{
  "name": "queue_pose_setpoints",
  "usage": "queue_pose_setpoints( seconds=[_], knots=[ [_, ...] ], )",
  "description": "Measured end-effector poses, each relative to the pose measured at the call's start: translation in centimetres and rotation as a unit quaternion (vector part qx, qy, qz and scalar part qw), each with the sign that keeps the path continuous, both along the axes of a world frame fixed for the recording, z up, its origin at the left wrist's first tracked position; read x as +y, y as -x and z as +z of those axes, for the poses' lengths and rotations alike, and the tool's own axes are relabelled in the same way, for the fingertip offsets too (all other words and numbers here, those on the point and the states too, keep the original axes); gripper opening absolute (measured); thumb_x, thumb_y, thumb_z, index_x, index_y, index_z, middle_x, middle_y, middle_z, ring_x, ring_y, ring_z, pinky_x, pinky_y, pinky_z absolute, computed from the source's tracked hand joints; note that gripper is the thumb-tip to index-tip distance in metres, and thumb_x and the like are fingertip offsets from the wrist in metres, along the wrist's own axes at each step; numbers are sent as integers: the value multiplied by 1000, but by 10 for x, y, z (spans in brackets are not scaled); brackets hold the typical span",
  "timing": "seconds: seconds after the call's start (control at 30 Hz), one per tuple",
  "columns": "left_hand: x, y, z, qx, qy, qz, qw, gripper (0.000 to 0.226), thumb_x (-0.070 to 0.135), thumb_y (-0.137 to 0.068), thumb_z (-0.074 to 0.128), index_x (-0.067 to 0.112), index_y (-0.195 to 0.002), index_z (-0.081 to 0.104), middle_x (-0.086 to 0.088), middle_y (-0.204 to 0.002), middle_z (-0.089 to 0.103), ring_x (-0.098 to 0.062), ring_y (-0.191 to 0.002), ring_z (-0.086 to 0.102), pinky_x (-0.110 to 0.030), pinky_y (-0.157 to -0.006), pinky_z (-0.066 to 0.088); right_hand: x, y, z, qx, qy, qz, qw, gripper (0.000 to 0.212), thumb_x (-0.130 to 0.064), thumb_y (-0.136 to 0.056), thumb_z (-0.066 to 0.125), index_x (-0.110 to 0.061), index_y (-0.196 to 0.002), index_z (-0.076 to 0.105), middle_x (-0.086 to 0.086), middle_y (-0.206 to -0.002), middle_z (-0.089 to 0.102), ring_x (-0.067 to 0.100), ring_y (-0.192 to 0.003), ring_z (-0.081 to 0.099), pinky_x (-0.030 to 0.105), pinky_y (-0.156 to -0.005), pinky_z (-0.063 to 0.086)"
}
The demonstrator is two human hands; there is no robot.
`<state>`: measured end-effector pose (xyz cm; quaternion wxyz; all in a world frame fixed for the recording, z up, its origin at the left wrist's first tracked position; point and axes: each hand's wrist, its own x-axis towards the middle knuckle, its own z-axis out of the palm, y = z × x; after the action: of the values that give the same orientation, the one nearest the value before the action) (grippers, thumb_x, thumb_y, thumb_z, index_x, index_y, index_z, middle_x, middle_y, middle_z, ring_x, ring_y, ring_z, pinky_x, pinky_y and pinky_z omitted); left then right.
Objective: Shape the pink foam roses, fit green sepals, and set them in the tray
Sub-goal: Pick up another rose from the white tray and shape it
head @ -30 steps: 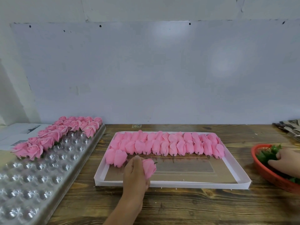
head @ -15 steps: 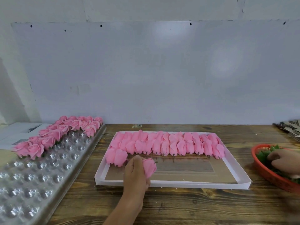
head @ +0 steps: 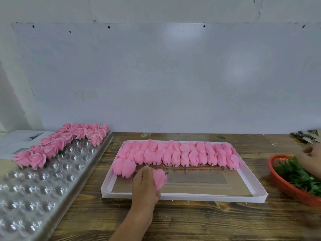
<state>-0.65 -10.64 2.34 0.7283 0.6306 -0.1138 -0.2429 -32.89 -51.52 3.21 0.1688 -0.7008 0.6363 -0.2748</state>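
Head view showed a wooden table (head: 191, 221) against a pale wall panel (head: 156, 75). On the left side of the table lay a long clear blister tray (head: 34, 188) with rows of round cups; its far end held finished roses (head: 60, 145), opened out and standing face up, with bits of green under some of them. At the centre sat a shallow white box (head: 243, 178), its far half filled with closed pink buds (head: 175, 153) lying on their sides in two full rows, wire stubs pointing toward the person, and two more buds started a third row at the near left. At the right edge a red basket (head: 284, 186) held a heap of green sepals (head: 298, 176). Papers (head: 15, 141) lay beyond the blister tray, and some dark flat items, too blurred to name, sat at the far right.

The left hand (head: 144, 188) rested over the near rim of the box, fingers curled round a single bud (head: 159, 178), which lay just right of the two-bud row with its stub pointing up and away. The right hand (head: 311, 153) hung above the far rim of the basket, blurred and partly cut off by the frame edge; I could not tell whether it was holding anything.
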Motion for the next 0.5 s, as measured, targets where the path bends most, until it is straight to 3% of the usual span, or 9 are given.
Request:
queue_pose_setpoints(
  seconds=[0.1, 0.17, 0.27, 0.33, 0.4, 0.5],
  knots=[
    [0, 0, 0, 4, -3, 4, 1000, 40, 39, -103, 40, 16, -77, 58, -5, -75, 48, -2, -40, 43, -20, -43, 35, 62, -29, 23, -106, 4, -17, 994, 21, -19, -90, 49, 1, -90, 54, 20, -66, 62, 38, -56, 64, 56, -57, 58],
    [0, 0, 0, 6, -7, 4, 1000, 39, 39, -103, 40, 16, -79, 59, -5, -76, 48, -4, -44, 45, -19, -43, 35, 108, -48, 35, -147, 34, 10, 989, 24, -22, -84, 42, 0, -81, 49, 10, -49, 56, 25, -41, 55, 38, -43, 50],
    [1, 0, 1, 2, -2, -1, 1000, 38, 38, -103, 39, 15, -78, 56, -6, -74, 46, -3, -42, 42, -18, -41, 33, 165, -82, 47, -203, 46, 82, 975, 15, -22, -81, 44, -10, -73, 44, 3, -47, 41, 18, -46, 39, 29, -53, 38],
    [1, 1, 2, 0, -4, -1, 1000, 38, 38, -103, 39, 15, -78, 56, -6, -74, 45, -2, -40, 41, -17, -41, 33, 188, -105, 49, -228, 31, 133, 964, 25, -15, -87, 53, -17, -64, 43, 0, -52, 35, 17, -49, 32, 27, -54, 31],
    [2, 1, 2, 1, -6, 0, 1000, 38, 38, -103, 39, 15, -78, 56, -6, -75, 45, -3, -41, 41, -18, -41, 32, 207, -127, 46, -283, -2, 185, 941, 29, -17, -89, 63, -13, -62, 53, -1, -55, 47, 17, -53, 40, 30, -57, 35],
    [3, 1, 4, 5, -10, 0, 1000, 37, 39, -103, 39, 15, -79, 56, -6, -76, 44, -5, -44, 41, -19, -40, 32, 238, -159, 40, -426, -123, 246, 862, 19, -26, -86, 73, -7, -84, 75, 5, -72, 65, 12, -59, 54, 26, -61, 50]
  ],
)
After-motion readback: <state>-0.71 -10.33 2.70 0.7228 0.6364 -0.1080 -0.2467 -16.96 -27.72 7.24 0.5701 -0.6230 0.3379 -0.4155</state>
